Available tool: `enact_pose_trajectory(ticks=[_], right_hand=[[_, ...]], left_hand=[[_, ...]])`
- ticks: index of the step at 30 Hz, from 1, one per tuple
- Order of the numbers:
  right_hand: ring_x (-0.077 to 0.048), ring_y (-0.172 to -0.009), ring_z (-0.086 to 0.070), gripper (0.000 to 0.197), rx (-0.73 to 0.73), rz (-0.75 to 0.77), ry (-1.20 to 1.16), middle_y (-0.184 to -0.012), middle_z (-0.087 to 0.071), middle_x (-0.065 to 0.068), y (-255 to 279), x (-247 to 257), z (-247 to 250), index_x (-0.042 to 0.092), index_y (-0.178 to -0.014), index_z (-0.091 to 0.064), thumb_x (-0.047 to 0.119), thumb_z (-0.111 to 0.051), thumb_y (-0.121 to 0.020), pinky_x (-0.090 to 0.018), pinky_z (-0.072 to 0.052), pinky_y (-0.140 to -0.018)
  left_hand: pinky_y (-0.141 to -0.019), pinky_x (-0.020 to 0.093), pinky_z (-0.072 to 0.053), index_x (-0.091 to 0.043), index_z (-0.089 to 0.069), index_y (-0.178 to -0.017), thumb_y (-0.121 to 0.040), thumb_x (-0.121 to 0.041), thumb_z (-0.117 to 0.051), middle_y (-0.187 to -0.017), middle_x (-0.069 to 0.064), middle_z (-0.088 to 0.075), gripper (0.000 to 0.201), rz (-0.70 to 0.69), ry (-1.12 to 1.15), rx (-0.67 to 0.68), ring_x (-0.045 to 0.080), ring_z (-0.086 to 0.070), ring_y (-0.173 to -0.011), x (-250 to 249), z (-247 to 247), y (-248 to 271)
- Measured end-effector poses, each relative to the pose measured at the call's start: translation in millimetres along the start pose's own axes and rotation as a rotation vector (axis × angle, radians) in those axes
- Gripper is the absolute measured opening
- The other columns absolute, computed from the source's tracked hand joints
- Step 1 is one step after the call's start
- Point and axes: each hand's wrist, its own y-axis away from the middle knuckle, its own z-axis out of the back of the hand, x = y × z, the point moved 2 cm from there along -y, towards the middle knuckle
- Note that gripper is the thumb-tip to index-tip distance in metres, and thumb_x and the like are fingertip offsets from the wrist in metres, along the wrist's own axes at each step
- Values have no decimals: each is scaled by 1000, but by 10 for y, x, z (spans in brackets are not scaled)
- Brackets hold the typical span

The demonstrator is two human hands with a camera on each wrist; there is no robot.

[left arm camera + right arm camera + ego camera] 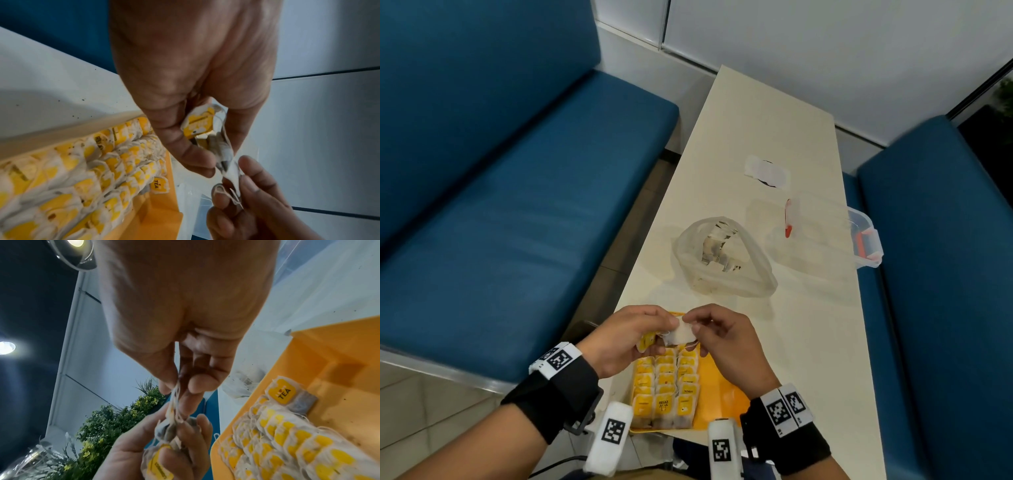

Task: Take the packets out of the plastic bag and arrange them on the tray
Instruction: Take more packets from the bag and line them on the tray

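Observation:
Both hands meet above the far end of the yellow tray (722, 387). My left hand (626, 337) grips a small bunch of tea bag packets (200, 128) with yellow tags. My right hand (726, 334) pinches the white corner of one tea bag (680, 334) from that bunch, string looped at its fingers (174, 395). Rows of tea bags (666, 387) with yellow tags fill the tray's left part (287, 434). The clear plastic bag (722, 257), still holding several packets, lies open further up the table.
A clear lidded box (825, 233) with red clips stands right of the bag. A small white wrapper (767, 171) lies beyond. Blue benches (517, 205) flank the narrow cream table (808, 342). The tray's right part (339, 369) is bare.

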Motion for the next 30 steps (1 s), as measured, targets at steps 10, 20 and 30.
enact_pose_trajectory(ticks=[10,20,30], right_hand=[[-13,-77,-64,15,-31,102,-56,-102,-69,-3,-19,-68,86,10,-89,-73,-4,-72,-83,-22,-46,-62],[-30,-75,-71,15,-176,-130,83,-79,-71,-13,-109,-261,425,10,-82,-65,-1,-75,-81,-27,-53,-60],[-16,-98,-66,18,-54,-361,652,-104,-73,-1,-251,-706,166,14,-93,-70,13,-79,-78,-24,-49,-78]], left_hand=[[-60,22,-56,-2,-75,-111,-95,-29,-67,-94,11,-75,32,85,81,45,17,-71,-77,10,-84,0],[-62,24,-57,1,-73,-98,-99,-28,-64,-86,12,-72,31,7,0,-58,19,-69,-75,48,43,-72],[-62,27,-57,4,-74,-101,-98,-22,-65,-91,10,-76,28,-15,-59,-95,22,-72,-82,144,54,-113]])
